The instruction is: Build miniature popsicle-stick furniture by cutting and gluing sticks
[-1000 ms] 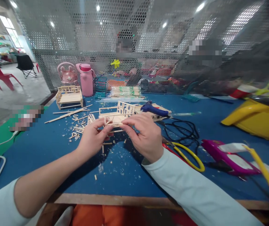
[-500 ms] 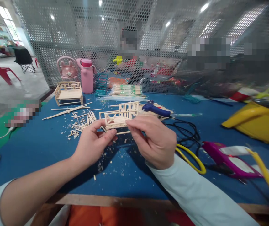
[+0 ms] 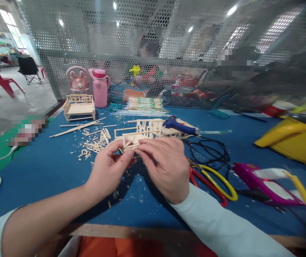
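A small frame of pale wooden sticks (image 3: 130, 138) is held up over the table between my two hands. My left hand (image 3: 111, 162) closes round its left end, thumb in front and fingers behind. At its front right edge, my right hand (image 3: 166, 164) pinches with thumb and forefinger; the fingertips partly hide what they grip. Just behind stand further stick railings (image 3: 149, 126), and a blue glue gun (image 3: 178, 125) rests beside them. Cut stick pieces (image 3: 96, 142) lie scattered left of my hands. Farther back is a miniature stick bench (image 3: 80, 109).
Cutters with red and yellow handles (image 3: 231, 194) lie right of my right wrist, near a black cable (image 3: 212, 150). A magenta tool (image 3: 265, 185) and yellow dustpan (image 3: 292, 139) are farther right. A pink bottle (image 3: 100, 91) stands before the perforated metal screen (image 3: 110, 32).
My right hand has moved left and slightly down along the stick frame, closer to my left hand. The cutters' red handle has come into view beside my wrist.
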Demonstrator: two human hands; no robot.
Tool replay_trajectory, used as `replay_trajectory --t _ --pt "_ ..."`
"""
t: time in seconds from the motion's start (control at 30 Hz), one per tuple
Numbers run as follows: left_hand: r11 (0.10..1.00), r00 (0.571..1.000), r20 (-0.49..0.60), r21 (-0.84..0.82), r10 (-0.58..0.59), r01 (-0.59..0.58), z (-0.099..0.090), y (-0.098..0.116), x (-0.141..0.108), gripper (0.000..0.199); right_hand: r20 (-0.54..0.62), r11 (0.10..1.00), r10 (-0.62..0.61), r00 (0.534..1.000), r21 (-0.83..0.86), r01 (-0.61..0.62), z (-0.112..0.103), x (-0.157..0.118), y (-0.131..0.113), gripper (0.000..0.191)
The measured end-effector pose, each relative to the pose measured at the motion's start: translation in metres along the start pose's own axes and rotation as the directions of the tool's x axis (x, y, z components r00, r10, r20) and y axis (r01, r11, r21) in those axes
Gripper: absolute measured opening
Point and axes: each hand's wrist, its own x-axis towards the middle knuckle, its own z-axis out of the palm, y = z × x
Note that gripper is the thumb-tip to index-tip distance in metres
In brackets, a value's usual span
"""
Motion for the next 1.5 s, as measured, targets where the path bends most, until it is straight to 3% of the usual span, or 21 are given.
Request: replay_trajectory --t 0.23,0.63,0.83,1.5 --pt "0.999 0.999 -0.019 -0.005 -0.05 0.05 0.001 0.004 0.0 0.027 0.018 0.993 0.117 0.993 -0.007 -0.117 0.003 0.002 -0.005 0.01" --pt "0.993 0.997 0.0 0.086 -0.076 0.075 0.0 0.01 -0.001 0.025 0.104 0.977 0.185 0.977 0.086 -0.194 -0.001 0.009 -0.007 0.011" --pt "0.989 0.993 0.013 0.091 -0.116 0.114 -0.001 0.013 -0.002 0.026 0.092 0.976 0.194 0.977 0.084 -0.201 0.0 0.008 -0.008 0.015" --pt "0.992 0.997 0.018 0.104 -0.071 0.068 -0.002 0.014 0.001 0.021 0.153 0.954 0.263 0.952 0.106 -0.281 -0.001 0.01 -0.008 0.01"
